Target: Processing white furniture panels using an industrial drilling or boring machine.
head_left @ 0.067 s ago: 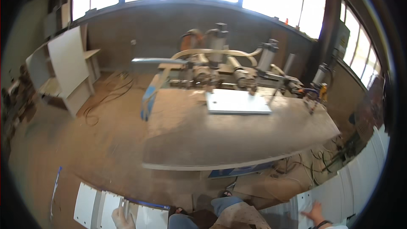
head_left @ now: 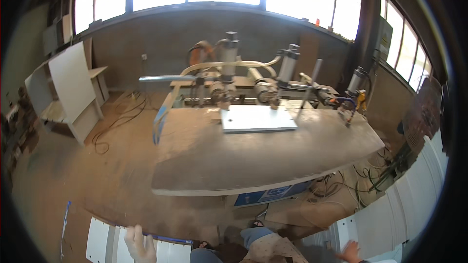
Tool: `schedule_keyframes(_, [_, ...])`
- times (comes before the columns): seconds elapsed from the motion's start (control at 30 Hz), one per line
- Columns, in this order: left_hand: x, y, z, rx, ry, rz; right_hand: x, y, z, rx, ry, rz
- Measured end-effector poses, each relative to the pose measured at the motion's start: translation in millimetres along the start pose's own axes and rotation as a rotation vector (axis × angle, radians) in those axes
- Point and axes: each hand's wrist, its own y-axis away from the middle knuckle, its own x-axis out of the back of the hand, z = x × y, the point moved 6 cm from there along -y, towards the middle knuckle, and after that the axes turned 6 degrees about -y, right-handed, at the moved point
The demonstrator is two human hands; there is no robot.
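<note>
My left hand (head_left: 140, 244), in a pale glove, is over a stack of white drilled panels (head_left: 97, 241) at the lower left. Its fingers are raised and apart, with nothing visible in them. At the lower right my right hand (head_left: 350, 252) is beside another stack of white panels (head_left: 380, 224), fingers stretched out; whether it touches them I cannot tell. Ahead, a white panel (head_left: 258, 118) with a dark hole lies flat on the brown worktable (head_left: 263, 160), its far edge below the cylinders of a drilling machine (head_left: 229, 61).
Loose cables (head_left: 131, 117) lie on the dusty floor at left, near a white cabinet-like piece (head_left: 73, 83). Several hoses (head_left: 336, 185) tangle beneath the table's right end, beside a blue box (head_left: 273, 194). A bluish bar (head_left: 168, 78) juts left from the machine.
My left hand has lifted slightly off the panel stack. My right hand has shifted a little left and down. The whole view has swung slightly, moving the table leftward.
</note>
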Motion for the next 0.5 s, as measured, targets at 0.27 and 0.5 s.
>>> schedule_keyframes(0.27, [-41, -263, 311, -0.534, 0.108, -0.366, -9, 21, 24, 0.157, -0.468, 0.245])
schedule_keyframes(0.5, [-181, -309, 318, -0.441, -0.340, -0.736, 119, -43, 68, -0.037, -0.953, 0.286])
